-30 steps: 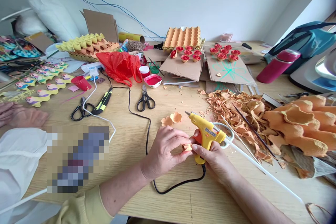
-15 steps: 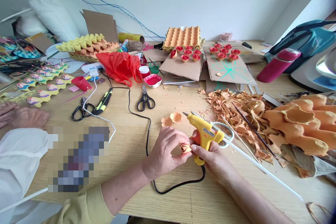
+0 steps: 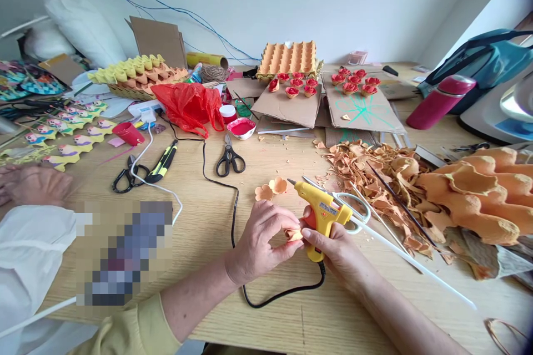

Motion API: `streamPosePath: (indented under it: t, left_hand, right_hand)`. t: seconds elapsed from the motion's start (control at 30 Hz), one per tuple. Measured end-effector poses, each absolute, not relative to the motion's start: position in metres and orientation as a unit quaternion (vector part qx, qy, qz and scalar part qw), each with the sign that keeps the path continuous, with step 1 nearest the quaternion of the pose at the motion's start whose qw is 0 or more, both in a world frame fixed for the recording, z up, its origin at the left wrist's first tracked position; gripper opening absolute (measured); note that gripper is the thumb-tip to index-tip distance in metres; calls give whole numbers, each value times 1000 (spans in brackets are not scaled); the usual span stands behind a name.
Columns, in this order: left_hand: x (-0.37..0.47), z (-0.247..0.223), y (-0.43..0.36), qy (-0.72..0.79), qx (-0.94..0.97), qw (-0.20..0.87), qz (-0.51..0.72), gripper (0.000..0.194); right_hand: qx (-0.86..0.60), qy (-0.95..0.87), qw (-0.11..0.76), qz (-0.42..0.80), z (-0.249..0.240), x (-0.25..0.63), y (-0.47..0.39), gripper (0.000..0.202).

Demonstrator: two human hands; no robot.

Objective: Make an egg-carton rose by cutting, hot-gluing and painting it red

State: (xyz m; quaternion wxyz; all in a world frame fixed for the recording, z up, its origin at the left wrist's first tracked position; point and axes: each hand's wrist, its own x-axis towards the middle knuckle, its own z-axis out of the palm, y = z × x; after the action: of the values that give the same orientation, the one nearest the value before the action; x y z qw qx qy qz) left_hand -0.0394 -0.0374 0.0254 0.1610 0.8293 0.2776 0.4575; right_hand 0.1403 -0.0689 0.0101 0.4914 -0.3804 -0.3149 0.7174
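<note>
Between the thumb and fingers of my left hand (image 3: 260, 241) is a small orange egg-carton flower (image 3: 293, 234), its petals curled together. My right hand (image 3: 337, 247) is wrapped round a yellow hot glue gun (image 3: 322, 208), whose nozzle points up and left, away from the flower. The right thumb tip touches the flower's side. A long white glue stick (image 3: 420, 266) runs out of the gun's back. Just beyond my hands lie flat orange petal cut-outs (image 3: 270, 188). White-handled scissors (image 3: 356, 213) lie partly hidden behind the gun.
Orange carton scraps (image 3: 375, 172) and an egg tray (image 3: 478, 194) cover the right side. Red-painted flowers (image 3: 294, 89) stand on cardboard (image 3: 287, 108) at the back. Black scissors (image 3: 230, 161), a red paint dish (image 3: 241, 128) and a cutter (image 3: 163, 162) lie left. Another person's hands (image 3: 37, 183) are far left.
My hands keep nearly the same grip on the flower and glue gun. The other person's blurred hands have shifted slightly. The whole view has moved a little.
</note>
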Motion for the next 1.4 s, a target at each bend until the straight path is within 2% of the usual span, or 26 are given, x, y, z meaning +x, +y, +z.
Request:
streamPosePath:
  t: [0.27, 0.77, 0.97, 1.17, 1.4]
  left_hand:
    - [-42, 24, -36, 270, 844, 156, 436, 6]
    - [-45, 27, -36, 278, 860, 36, 426, 15]
    - [-44, 26, -36, 271, 860, 54, 429, 17]
    - [-43, 22, -38, 289, 844, 99, 440, 8]
    - [-43, 21, -37, 297, 834, 127, 448, 7]
  right_hand:
    - [-374, -333, 491, 712, 11, 141, -68, 35]
    - [-365, -394, 494, 684, 8, 144, -67, 32]
    - [-361, -391, 497, 685, 10, 144, -67, 35]
    - [-359, -401, 486, 689, 15, 142, -65, 33]
    - [-392, -375, 492, 681, 13, 142, -65, 39]
